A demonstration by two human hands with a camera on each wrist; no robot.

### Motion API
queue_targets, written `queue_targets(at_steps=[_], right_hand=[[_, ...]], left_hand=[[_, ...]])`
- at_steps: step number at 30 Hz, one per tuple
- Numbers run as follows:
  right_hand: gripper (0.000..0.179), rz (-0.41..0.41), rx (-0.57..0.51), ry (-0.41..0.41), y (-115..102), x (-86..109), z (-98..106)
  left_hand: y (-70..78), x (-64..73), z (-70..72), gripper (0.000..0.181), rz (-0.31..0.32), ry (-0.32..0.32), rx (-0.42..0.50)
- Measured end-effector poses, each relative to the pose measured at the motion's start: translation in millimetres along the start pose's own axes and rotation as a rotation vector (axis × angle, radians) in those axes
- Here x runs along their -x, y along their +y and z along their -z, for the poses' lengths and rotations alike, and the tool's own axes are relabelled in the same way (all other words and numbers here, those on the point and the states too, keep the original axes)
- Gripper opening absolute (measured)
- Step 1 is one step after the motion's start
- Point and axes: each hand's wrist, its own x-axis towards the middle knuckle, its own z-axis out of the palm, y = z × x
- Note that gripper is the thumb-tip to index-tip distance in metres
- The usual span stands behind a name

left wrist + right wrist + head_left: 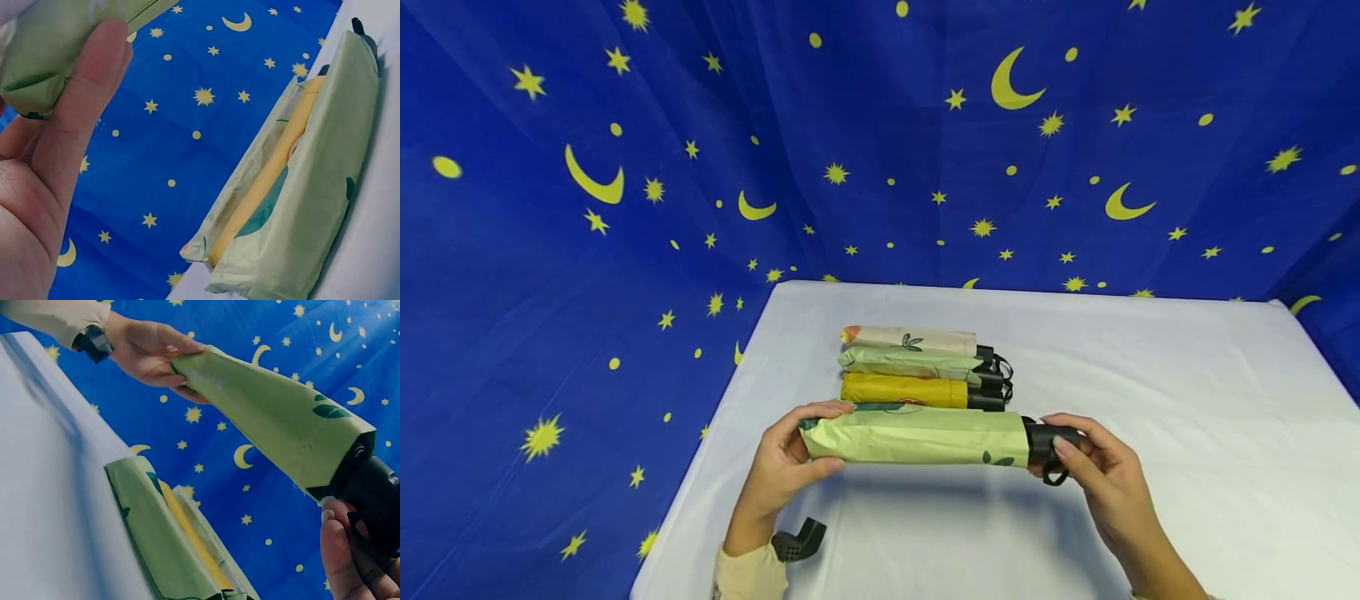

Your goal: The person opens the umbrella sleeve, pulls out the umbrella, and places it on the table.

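Observation:
A folded light green umbrella with dark leaf prints is held level above the white table. My left hand grips its cloth end, thumb below and fingers behind. At the other end, my right hand holds the black handle, from which a short strap loop hangs. Behind it on the table, folded umbrellas lie side by side: beige, pale green and yellow. Another light green umbrella, beside the yellow one in the left wrist view, is mostly hidden in the head view.
The white-covered table extends to the right and front. A blue curtain with yellow moons and stars encloses its back and sides. A black wrist device sticks out beside the left sleeve.

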Motion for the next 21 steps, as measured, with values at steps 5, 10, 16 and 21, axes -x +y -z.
queue_targets(at_steps=[5,10,16,21], right_hand=[[0.028,0.006,-0.03,0.019,-2.6,2.1,5.4],[0.029,0.021,-0.031,0.007,-4.1,0.8,7.1],[0.028,-0.029,0.007,0.044,-7.1,5.5,10.0],[0.029,0.005,-0.022,0.043,-8.8,7.7,14.5]], left_hand=[[-0.7,-0.1,0.6,0.051,-0.006,-0.001,0.021],[0.0,3.0,2.0,0.047,-0.006,0.019,0.049],[3.2,6.8,1.2,0.032,0.033,0.068,0.028],[4.7,10.1,2.8,0.034,0.039,0.115,0.014]])
